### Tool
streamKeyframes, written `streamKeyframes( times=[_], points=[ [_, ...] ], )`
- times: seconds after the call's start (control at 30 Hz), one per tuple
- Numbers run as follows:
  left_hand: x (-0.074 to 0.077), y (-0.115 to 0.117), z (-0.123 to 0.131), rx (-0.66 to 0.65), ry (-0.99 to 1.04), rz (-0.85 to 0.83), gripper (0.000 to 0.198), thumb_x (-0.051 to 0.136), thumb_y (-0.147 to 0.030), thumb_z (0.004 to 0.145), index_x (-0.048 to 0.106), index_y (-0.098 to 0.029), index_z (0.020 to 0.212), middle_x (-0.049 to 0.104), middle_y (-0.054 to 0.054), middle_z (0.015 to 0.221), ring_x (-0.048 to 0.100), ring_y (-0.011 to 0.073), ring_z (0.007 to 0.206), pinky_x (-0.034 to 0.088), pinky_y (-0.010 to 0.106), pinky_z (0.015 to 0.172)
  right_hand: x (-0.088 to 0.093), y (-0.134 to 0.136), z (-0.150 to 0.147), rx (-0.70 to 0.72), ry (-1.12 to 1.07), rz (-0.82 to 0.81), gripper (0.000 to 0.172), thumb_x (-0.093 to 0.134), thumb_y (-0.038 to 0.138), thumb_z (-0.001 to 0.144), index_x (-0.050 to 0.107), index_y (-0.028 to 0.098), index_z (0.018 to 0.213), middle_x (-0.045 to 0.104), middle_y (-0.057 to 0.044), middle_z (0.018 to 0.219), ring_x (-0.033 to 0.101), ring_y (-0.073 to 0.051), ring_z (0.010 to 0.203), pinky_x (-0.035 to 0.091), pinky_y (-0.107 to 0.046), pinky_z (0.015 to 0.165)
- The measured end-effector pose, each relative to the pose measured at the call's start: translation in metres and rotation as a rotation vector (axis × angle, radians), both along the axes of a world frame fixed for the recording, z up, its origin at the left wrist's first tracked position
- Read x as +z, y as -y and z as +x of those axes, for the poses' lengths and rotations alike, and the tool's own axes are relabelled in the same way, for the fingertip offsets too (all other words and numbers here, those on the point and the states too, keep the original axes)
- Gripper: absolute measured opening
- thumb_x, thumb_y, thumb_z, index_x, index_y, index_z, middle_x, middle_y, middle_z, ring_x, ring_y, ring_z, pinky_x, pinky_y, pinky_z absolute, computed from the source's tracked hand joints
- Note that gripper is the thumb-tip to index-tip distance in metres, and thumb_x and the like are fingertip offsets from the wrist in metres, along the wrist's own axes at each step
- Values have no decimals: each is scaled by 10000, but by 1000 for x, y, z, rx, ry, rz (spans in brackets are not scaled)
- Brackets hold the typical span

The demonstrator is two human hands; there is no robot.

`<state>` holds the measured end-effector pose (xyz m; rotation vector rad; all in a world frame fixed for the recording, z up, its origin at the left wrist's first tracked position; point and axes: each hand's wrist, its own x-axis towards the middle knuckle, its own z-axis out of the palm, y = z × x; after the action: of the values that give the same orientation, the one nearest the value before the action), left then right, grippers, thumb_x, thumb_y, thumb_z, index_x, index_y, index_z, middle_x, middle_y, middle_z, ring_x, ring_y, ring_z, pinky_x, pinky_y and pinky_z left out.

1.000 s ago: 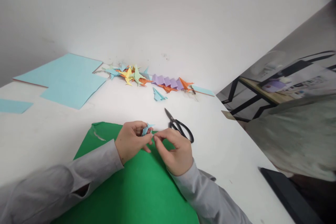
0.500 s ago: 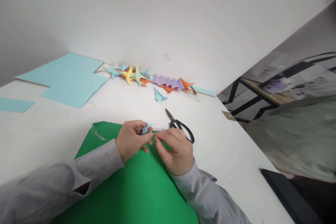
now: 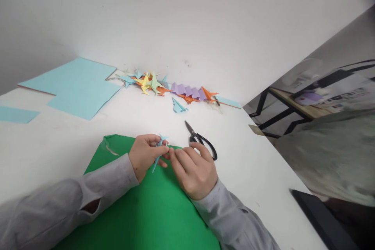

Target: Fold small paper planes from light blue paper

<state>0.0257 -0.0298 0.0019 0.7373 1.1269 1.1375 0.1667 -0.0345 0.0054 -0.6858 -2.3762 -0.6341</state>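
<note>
My left hand (image 3: pixel 148 154) is closed around a small light-blue folded paper figure (image 3: pixel 156 163), whose pointed ends stick out above and below the fingers. Close beside it, my right hand (image 3: pixel 195 170) pinches with thumb and forefinger at the near side of the figure. What lies between those right fingertips is too small to make out. Both hands are above a green sheet (image 3: pixel 140 211) that covers the near part of the table. Black-handled scissors (image 3: pixel 202 140) lie just beyond my right hand, their blades pointing away.
Against the wall lies a pile of folded paper figures (image 3: pixel 146 84), with a purple pleated strip (image 3: pixel 189 91) beside it. One blue folded figure (image 3: pixel 178 106) lies apart. Blue paper sheets (image 3: pixel 84 93) are at the left. A person's clothing (image 3: pixel 328 152) shows at the right, near a dark flat object (image 3: pixel 319 218).
The blue paper figure has turned in my left hand, so its long lower point now shows below the fingers. My right hand has rotated slightly, with its fingers more curled.
</note>
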Motion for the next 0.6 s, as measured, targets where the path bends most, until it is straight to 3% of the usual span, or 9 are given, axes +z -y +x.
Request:
streamKeyframes(
  times=[0.1, 0.17, 0.3, 0.4, 0.5, 0.6],
  points=[
    [1, -2, -1, 14, -2, 17, 131, 662, -134, 546, 533, -111, 552, 541, -7, 543, 534, 90, 469, 462, 178, 338, 1, 0, 1, -4, -125, -129, 145, 506, 116, 775, 623, 178, 833, 655, -38, 670, 554, -157, 602, 403, -383, 715],
    [3, -2, -1, 18, -33, 49, 139, 672, -141, 536, 539, -108, 560, 559, 5, 600, 544, 93, 475, 471, 190, 339, 0, -1, 2, -41, -341, -343, 128, 508, 148, 767, 628, 176, 801, 651, -43, 674, 561, -159, 620, 422, -356, 671],
    [3, 0, -2, -39, -141, 188, 122, 658, -179, 569, 560, -113, 598, 550, -3, 582, 556, 111, 490, 493, 216, 366, -7, -10, 2, -116, -821, -1055, 201, 559, 302, 735, 611, 173, 590, 606, -22, 539, 535, -136, 511, 434, -283, 515],
    [-1, 2, -3, -114, -275, 339, 100, 618, -195, 622, 596, -124, 688, 557, -9, 565, 554, 114, 502, 498, 215, 403, -12, -19, 2, -46, -1129, -1561, 260, 632, 399, 643, 629, 153, 558, 602, -17, 484, 529, -118, 437, 425, -256, 456],
    [-6, 4, -5, -143, -434, 454, 95, 574, -204, 674, 616, -130, 715, 590, 5, 595, 557, 110, 522, 487, 197, 448, -11, -21, 2, -53, -1213, -1788, 233, 707, 362, 542, 645, 138, 546, 602, -8, 460, 494, -80, 367, 375, -207, 385],
    [-9, 4, -6, -127, -522, 516, 114, 550, -214, 704, 625, -131, 725, 610, 16, 619, 564, 109, 541, 469, 183, 469, -7, -19, 1, -89, -1196, -1863, 205, 721, 317, 514, 634, 132, 509, 604, -3, 450, 488, -62, 342, 344, -171, 346]
  ],
)
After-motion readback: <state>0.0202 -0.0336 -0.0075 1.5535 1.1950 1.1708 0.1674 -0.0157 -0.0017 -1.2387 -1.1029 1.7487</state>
